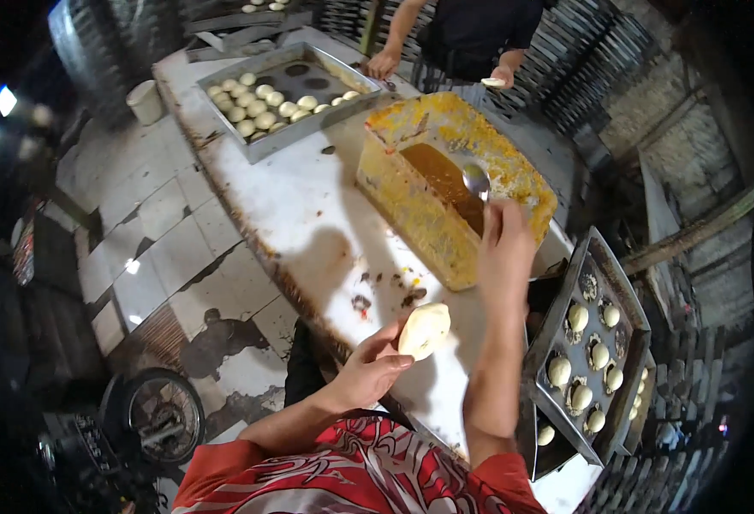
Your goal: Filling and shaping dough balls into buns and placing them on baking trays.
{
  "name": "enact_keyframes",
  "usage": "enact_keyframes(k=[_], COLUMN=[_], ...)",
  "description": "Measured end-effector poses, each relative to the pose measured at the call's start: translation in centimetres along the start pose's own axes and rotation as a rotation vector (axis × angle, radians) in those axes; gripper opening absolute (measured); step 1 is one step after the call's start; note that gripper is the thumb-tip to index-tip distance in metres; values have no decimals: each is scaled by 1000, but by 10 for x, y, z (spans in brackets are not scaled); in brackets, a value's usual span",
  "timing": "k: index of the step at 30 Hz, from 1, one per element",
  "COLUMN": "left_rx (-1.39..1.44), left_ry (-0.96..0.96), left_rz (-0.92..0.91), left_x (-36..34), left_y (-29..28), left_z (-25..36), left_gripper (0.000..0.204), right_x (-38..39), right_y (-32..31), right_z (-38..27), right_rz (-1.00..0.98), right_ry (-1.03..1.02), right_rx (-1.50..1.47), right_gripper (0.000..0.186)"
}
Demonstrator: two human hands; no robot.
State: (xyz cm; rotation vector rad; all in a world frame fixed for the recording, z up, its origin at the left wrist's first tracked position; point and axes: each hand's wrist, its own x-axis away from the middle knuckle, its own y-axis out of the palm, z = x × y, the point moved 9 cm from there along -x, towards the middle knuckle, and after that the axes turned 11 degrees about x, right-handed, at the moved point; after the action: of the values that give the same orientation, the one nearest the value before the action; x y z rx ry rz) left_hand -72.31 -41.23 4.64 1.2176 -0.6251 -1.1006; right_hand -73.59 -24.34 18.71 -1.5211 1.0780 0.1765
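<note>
My left hand (370, 370) holds a flattened piece of pale dough (426, 331) by its edge, just above the white table (308, 206). My right hand (507, 244) is closed on the handle of a metal spoon (477, 179). The spoon's bowl is over a rectangular tub (411, 218), whose walls are smeared with yellow-orange residue. Inside the tub lies a brown, wet-looking filling (432, 176), partly hidden behind my right hand. Whether the spoon carries any filling, I cannot tell.
A metal tray (253, 154) of dough balls sits at the far left of the table. Stacked trays (557, 343) with dough balls lean at the right. Across the table a person (479, 38) holds a dough piece. A motorcycle wheel (164, 415) is at lower left.
</note>
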Motion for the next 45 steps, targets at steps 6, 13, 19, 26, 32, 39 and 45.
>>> enact_keyframes(k=[6, 13, 19, 26, 32, 39, 45], left_rx=[-108, 25, 36, 219, 412, 132, 196], left_ry=[-382, -676, -623, -387, -337, 20, 80], left_rz=[593, 702, 614, 209, 283, 365, 327], left_x=[-12, -7, -46, -113, -97, -10, 73], left_y=[-97, -143, -139, -55, -9, -36, -45], left_z=[58, 113, 117, 93, 71, 65, 9], left_gripper=[44, 46, 44, 50, 49, 57, 59], right_x=[-64, -3, -58, -35, 67, 218, 236], right_y=[200, 268, 161, 0, 5, 52, 27], right_z=[60, 68, 42, 25, -16, 58, 34], right_rz=[-1244, -1547, -1398, -679, -60, -191, -345], right_ry=[-65, -464, -102, 503, 128, 250, 116], right_rx=[278, 228, 93, -30, -168, -392, 27], right_gripper=[17, 21, 16, 11, 14, 8, 14])
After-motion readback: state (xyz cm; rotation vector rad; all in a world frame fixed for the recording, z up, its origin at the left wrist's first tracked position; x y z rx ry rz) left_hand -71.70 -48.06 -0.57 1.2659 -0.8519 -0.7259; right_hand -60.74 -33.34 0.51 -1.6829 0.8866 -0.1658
